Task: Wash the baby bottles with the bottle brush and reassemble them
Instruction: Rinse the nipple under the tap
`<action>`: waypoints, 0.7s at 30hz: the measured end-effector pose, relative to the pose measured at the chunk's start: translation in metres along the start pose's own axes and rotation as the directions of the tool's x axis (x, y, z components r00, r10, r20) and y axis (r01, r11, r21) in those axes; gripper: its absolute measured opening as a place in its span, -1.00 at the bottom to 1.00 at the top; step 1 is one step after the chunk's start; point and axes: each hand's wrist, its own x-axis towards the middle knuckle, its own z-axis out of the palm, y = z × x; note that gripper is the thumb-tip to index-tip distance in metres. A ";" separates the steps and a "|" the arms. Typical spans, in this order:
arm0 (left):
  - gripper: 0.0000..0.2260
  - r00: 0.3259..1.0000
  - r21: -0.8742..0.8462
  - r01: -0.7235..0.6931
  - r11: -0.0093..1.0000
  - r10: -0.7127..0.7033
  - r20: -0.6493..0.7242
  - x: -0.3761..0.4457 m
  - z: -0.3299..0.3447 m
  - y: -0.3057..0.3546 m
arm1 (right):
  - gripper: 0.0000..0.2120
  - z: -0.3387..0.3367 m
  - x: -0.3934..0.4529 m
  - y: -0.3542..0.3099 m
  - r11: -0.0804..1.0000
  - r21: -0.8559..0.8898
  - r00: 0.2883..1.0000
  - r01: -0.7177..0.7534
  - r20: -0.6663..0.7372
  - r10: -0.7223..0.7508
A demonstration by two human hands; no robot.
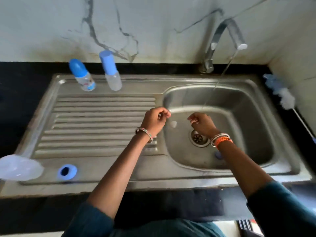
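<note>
**Rinsing small part over basin**

Left hand (156, 119) and right hand (201, 124) are curling over the sink (109, 177); whether either pinches the teat (173, 124) I cannot tell. Two capped bottles (82, 75) are standing behind; brush (282, 96) is lying aside, right.

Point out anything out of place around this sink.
The tap runs while neither hand is under the stream. A blue screw ring lies loose on the drainboard's front edge, and another small blue part sits inside the basin.

Ribbed drainboard (102, 120) open to my left; two bottles (82, 75) block its back edge, blue ring (67, 171) its front rim.
</note>
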 end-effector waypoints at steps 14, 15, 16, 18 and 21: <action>-0.84 0.975 -0.085 0.179 0.980 -0.188 -0.117 0.086 0.072 -0.033 | -0.59 0.105 0.114 0.022 0.987 -0.138 0.938 0.081 0.346 -0.028; -0.84 0.971 -0.088 0.206 0.974 -0.215 -0.101 0.089 0.073 -0.032 | -0.61 0.098 0.116 0.021 0.999 -0.035 0.943 0.035 0.333 -0.021; -0.83 0.969 -0.084 0.227 0.970 -0.233 -0.076 0.094 0.077 -0.029 | -0.64 0.085 0.118 0.022 0.996 0.087 0.946 -0.036 0.324 0.006; -0.83 0.960 -0.034 0.279 0.960 -0.280 -0.018 0.102 0.088 -0.026 | -0.72 0.049 0.115 0.020 0.883 0.428 0.944 -0.192 0.326 0.047; -0.89 0.930 -0.087 0.368 0.926 -0.364 0.058 0.110 0.110 -0.002 | -0.93 -0.023 0.101 0.019 0.621 0.753 0.958 -0.216 0.288 -0.016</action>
